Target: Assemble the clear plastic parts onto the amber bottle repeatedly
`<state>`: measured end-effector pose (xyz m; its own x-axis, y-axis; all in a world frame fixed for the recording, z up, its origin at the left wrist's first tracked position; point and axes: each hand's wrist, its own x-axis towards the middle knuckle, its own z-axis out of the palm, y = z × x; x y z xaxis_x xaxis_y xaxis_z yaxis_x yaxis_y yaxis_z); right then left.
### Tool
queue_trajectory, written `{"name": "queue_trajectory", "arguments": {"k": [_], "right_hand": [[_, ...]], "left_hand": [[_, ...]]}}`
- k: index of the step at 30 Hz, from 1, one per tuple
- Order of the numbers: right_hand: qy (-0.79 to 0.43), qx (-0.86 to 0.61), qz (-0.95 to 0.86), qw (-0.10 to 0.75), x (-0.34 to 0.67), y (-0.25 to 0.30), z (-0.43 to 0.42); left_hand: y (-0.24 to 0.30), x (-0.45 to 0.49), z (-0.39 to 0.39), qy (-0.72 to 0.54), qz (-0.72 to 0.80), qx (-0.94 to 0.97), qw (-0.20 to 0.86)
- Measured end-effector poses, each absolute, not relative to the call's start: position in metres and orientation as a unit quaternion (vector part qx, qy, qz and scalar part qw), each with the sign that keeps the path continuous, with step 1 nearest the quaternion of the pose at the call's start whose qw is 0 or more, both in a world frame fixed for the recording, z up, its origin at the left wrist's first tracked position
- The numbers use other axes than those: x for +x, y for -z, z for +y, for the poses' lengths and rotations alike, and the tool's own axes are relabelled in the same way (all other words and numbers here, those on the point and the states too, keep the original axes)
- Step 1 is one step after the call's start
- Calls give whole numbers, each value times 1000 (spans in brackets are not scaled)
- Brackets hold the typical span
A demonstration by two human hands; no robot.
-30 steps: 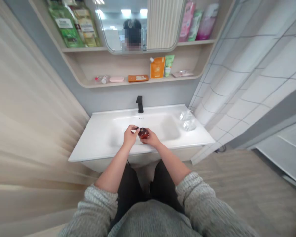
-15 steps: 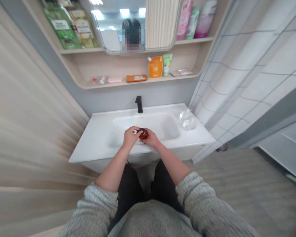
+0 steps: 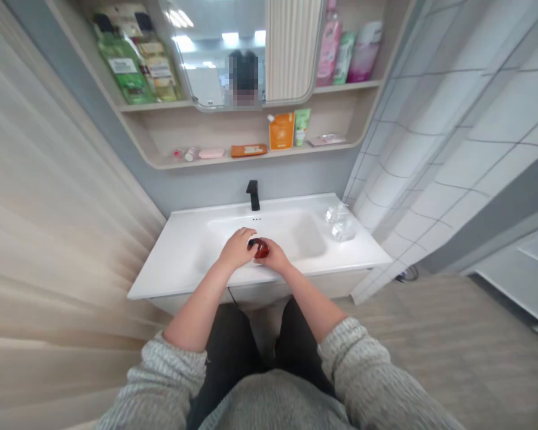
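Observation:
A small, shiny reddish-brown bottle (image 3: 262,248) with a dark top is held sideways over the front of the white sink (image 3: 311,239). My right hand (image 3: 276,257) is wrapped round its body from the right. My left hand (image 3: 237,248) closes on the dark top at the left end, fingers curled over it. The left fingers hide most of that top, and a label cannot be read. Behind both hands stands a black faucet (image 3: 253,195), apart from them.
Two clear plastic containers (image 3: 342,230) sit on the counter's right side. The shelf above holds an orange pouch (image 3: 281,131), a green tube (image 3: 301,126), an orange flat pack (image 3: 248,150) and a pink soap bar (image 3: 211,153). A beige curtain (image 3: 49,239) hangs at left.
My left hand has shifted over the bottle's dark top, and the white bit seen by its fingers is now hidden. The right hand keeps its hold. The view has tilted up slightly.

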<state>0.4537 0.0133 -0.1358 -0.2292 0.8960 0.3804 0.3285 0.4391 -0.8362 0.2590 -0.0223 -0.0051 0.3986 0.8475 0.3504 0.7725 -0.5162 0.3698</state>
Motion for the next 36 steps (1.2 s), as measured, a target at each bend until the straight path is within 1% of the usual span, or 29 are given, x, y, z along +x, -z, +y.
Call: {"name": "queue_trajectory", "arguments": {"k": [2, 3, 5, 7, 8, 11, 12, 16, 17, 19, 21, 23, 27, 31, 34, 36], "right_hand": [[-321, -431, -715, 448, 454, 136, 13], [-323, -434, -712, 446, 454, 135, 12], [-326, -439, -706, 449, 454, 134, 11], [-325, -437, -704, 456, 454, 132, 10], [-323, -435, -704, 459, 454, 132, 9], [-320, -436, -706, 458, 453, 132, 9], [-318, -438, -706, 457, 453, 132, 9], [-308, -421, -716, 463, 451, 136, 11], [-304, -416, -720, 465, 451, 137, 11], [-297, -415, -723, 466, 451, 137, 10], [-289, -416, -728, 462, 451, 136, 10], [-278, -409, -741, 454, 451, 134, 8], [-268, -412, -752, 440, 451, 133, 7], [-274, -409, -751, 439, 452, 135, 7], [-283, -397, -756, 438, 454, 134, 8], [-290, -394, -754, 439, 456, 131, 7]], "left_hand": [[-1, 258, -24, -193, 546, 813, 61], [-4, 257, -24, -162, 548, 818, 65], [-7, 257, -26, -132, 502, 851, 78], [-8, 258, -28, -142, 461, 873, 72], [-8, 260, -29, -147, 467, 870, 64], [-8, 264, -31, -136, 542, 828, 51], [-8, 266, -31, -129, 544, 827, 54], [-6, 266, -33, -156, 444, 880, 61], [-5, 265, -33, -167, 444, 879, 52], [-4, 265, -34, -160, 495, 853, 29], [-5, 265, -33, -115, 550, 827, 13], [-7, 264, -33, -74, 568, 819, 9], [-13, 257, -33, -73, 508, 858, 13], [-12, 253, -32, -79, 520, 850, 22], [-7, 250, -28, -75, 483, 872, 35], [0, 243, -27, -98, 475, 874, 43]]}}
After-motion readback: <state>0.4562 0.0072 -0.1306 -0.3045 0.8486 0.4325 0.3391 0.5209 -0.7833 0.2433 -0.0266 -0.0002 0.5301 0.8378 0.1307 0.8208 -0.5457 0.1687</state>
